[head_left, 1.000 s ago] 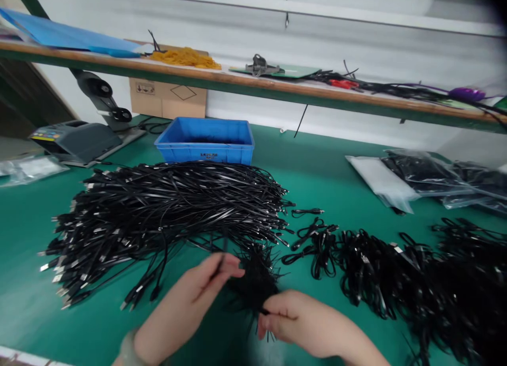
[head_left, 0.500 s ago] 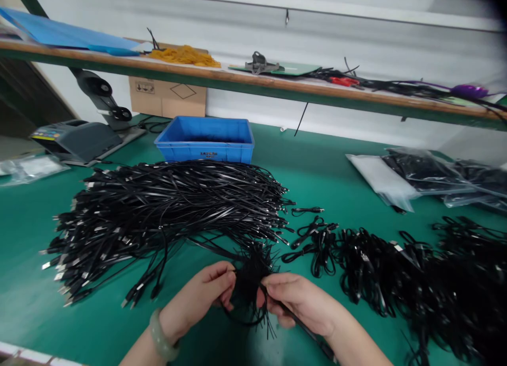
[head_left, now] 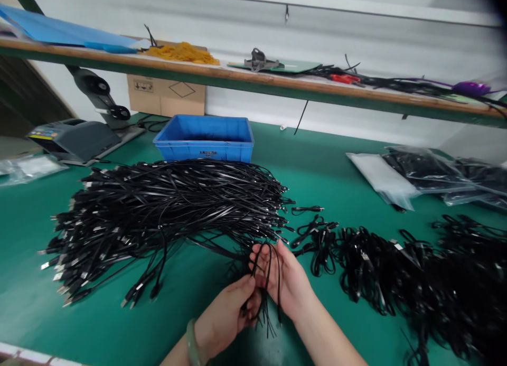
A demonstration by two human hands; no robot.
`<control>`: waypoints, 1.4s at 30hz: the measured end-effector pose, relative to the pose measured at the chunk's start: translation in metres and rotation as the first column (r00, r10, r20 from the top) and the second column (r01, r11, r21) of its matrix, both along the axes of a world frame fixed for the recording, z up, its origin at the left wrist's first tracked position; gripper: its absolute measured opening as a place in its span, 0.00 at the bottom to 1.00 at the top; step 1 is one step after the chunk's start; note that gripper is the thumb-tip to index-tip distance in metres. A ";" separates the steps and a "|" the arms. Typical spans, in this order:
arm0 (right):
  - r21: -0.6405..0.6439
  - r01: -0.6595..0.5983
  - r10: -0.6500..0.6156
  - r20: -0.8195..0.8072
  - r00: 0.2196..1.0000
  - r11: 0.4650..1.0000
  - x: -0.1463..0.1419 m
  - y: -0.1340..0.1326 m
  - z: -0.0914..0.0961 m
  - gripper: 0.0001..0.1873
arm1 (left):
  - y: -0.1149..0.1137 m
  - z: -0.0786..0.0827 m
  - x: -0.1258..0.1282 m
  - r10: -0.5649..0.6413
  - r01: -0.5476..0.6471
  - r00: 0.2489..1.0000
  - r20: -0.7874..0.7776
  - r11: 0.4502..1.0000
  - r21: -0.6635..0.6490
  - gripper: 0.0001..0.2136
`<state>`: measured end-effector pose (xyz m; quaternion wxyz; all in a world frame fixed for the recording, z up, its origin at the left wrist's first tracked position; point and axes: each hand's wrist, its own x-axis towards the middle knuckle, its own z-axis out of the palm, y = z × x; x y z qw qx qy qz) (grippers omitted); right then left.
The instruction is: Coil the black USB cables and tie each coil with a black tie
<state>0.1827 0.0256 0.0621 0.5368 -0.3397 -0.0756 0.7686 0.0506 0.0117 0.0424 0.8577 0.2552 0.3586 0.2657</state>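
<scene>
Both hands meet low in the middle, over a bunch of thin black strips (head_left: 236,271) that they partly hide. Several loops of a thin black USB cable (head_left: 270,271) run between them. My left hand (head_left: 227,310), with a pale green bangle on its wrist, is closed, thumb and fingers pinching the cable. Its palm turned inward, my right hand (head_left: 293,284) has its fingers curled around the loops and its thumb pointing up. Just beyond lies a large pile of straight black USB cables (head_left: 178,197). Coiled cables (head_left: 325,244) lie to the right.
A blue bin (head_left: 204,149) stands behind the pile. At the back left is a grey tape dispenser (head_left: 75,139). Clear plastic bags (head_left: 428,170) lie at the back right. Above runs a shelf (head_left: 237,75) with yellow bands (head_left: 182,53) and a clip on it.
My left hand has moved right and slightly down, towards the right hand. My right hand has turned upright, and the cable, stretched past it before, now shows as loops at its fingers.
</scene>
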 end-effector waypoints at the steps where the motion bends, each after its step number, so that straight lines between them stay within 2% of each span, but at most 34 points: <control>1: -0.005 0.014 -0.014 -0.009 1.000 1.000 -0.001 0.000 0.001 0.14 | 0.002 0.000 0.000 0.023 -0.022 1.000 -0.022 0.999 0.034 0.17; 4: 0.080 0.060 -0.064 0.041 0.997 0.995 -0.004 -0.001 -0.001 0.09 | 0.005 0.001 -0.003 0.030 -0.019 0.997 -0.076 0.990 0.138 0.17; 9: 0.215 0.035 -0.091 0.257 0.962 0.976 -0.003 -0.002 -0.009 0.12 | 0.006 -0.001 -0.002 -0.135 0.176 0.970 -0.200 0.963 0.202 0.18; 11: 0.280 -0.030 -0.091 0.409 0.908 0.960 0.003 0.001 -0.011 0.13 | 0.007 -0.002 -0.003 -0.150 0.199 0.958 -0.243 0.961 0.194 0.19; 12: 0.303 -0.076 -0.095 0.513 0.853 0.950 0.009 0.003 -0.012 0.13 | 0.008 -0.001 -0.005 -0.144 0.195 0.956 -0.254 0.963 0.187 0.19; 13: 0.309 -0.123 -0.106 0.631 0.769 0.943 0.015 0.005 -0.012 0.13 | 0.008 0.000 -0.007 -0.122 0.174 0.957 -0.264 0.967 0.185 0.19; 14: 0.297 -0.166 -0.121 0.750 0.651 0.940 0.021 0.006 -0.013 0.12 | 0.009 0.001 -0.010 -0.089 0.142 0.959 -0.270 0.973 0.183 0.18; 16: 0.230 -0.230 -0.145 0.931 0.335 0.946 0.033 0.006 -0.017 0.10 | 0.010 0.004 -0.015 -0.023 0.068 0.960 -0.280 0.986 0.153 0.18; 18: 0.127 -0.286 -0.125 0.992 0.023 0.950 0.038 0.003 -0.023 0.09 | 0.010 0.005 -0.019 0.030 0.002 0.954 -0.299 0.994 0.105 0.17; 19: 0.068 -0.317 -0.102 0.990 -0.092 0.946 0.038 0.001 -0.027 0.07 | 0.010 0.005 -0.019 0.048 -0.020 0.949 -0.311 0.996 0.090 0.17; 21: -0.024 -0.356 -0.067 0.968 -0.240 0.934 0.032 -0.005 -0.035 0.04 | 0.009 0.003 -0.019 0.071 -0.047 0.938 -0.338 0.996 0.080 0.17; 23: -0.070 -0.369 -0.052 0.949 -0.311 0.927 0.026 -0.008 -0.041 0.02 | 0.009 0.000 -0.018 0.083 -0.057 0.937 -0.339 0.995 0.085 0.18; 27: -0.079 -0.391 -0.060 0.942 -0.330 0.917 0.022 -0.008 -0.040 0.06 | 0.010 -0.003 -0.017 0.044 -0.033 0.949 -0.312 0.999 0.038 0.19; 33: -0.021 -0.417 -0.109 0.952 -0.286 0.909 0.038 -0.008 -0.014 0.08 | 0.011 0.002 -0.019 0.011 -0.015 0.949 -0.315 1.000 -0.012 0.19; 37: 0.222 -0.420 -0.296 0.948 -0.120 0.880 0.042 -0.012 0.001 0.08 | 0.012 0.003 -0.019 -0.002 -0.007 0.963 -0.269 1.000 -0.030 0.18; 40: 0.369 -0.273 -0.373 0.927 0.042 0.888 0.032 -0.016 0.002 0.08 | 0.012 0.001 -0.014 -0.018 0.023 0.948 -0.317 1.000 0.012 0.16; 42: 0.361 -0.174 -0.339 0.930 0.142 0.916 0.019 -0.018 -0.001 0.08 | 0.011 -0.001 -0.009 -0.008 0.052 0.912 -0.410 0.994 0.096 0.15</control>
